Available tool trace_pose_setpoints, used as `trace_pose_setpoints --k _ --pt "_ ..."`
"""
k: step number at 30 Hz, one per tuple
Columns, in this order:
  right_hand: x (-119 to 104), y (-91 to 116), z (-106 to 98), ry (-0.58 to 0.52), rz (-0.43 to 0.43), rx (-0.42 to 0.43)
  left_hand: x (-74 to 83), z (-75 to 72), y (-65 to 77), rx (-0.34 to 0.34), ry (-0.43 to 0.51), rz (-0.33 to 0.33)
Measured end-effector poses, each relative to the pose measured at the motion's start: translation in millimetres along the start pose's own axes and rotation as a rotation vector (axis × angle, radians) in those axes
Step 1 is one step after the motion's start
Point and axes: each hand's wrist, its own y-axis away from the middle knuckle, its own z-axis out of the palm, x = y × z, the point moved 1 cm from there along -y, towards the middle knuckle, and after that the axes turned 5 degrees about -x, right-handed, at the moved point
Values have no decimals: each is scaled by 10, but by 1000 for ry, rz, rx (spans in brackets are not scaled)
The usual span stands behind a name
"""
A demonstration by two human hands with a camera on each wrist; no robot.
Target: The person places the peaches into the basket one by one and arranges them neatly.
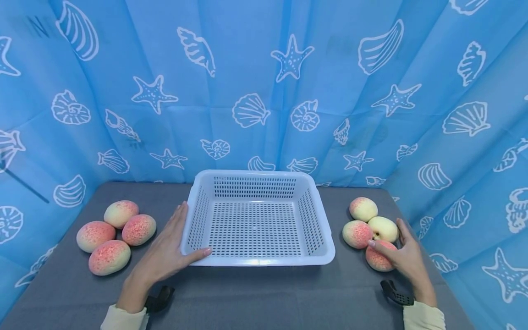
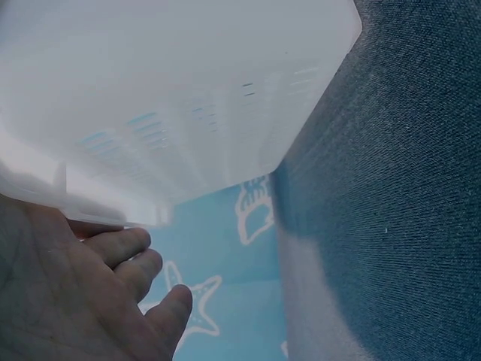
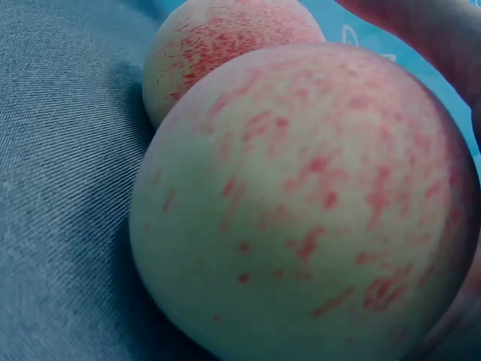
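Note:
A white perforated plastic basket [image 1: 255, 262] stands in the middle of the table. At its left front corner, my left hand [image 1: 167, 252] rests against the side, thumb over the front rim and fingers extended along the outer left wall. The left wrist view shows those fingers [image 2: 131, 259] beside the basket's outer wall [image 2: 188, 113]. My right hand [image 1: 406, 256] reaches over a cluster of peaches on the right. Its thumb lies over the red front peach [image 1: 379, 261], and its spread fingers are beside a pale yellow peach [image 1: 383, 228]. The front peach [image 3: 301, 210] fills the right wrist view.
Two more peaches lie in the right cluster, a blushed peach [image 1: 356, 234] and a paler peach [image 1: 363, 209]. Several peaches [image 1: 109, 257] are grouped on the left of the grey tablecloth [image 1: 264, 298]. A blue shell-patterned curtain [image 1: 247, 59] hangs behind the table and at both sides.

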Motion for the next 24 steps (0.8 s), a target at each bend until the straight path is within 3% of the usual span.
trace_pose_setpoints --k 8,17,24 --pt "-46 34 0 13 1 12 -8 -11 9 14 6 20" --pt "-108 177 -36 24 60 82 30 11 29 24 1 32" --pt "-106 309 50 82 189 147 11 -9 11 21 5 30"
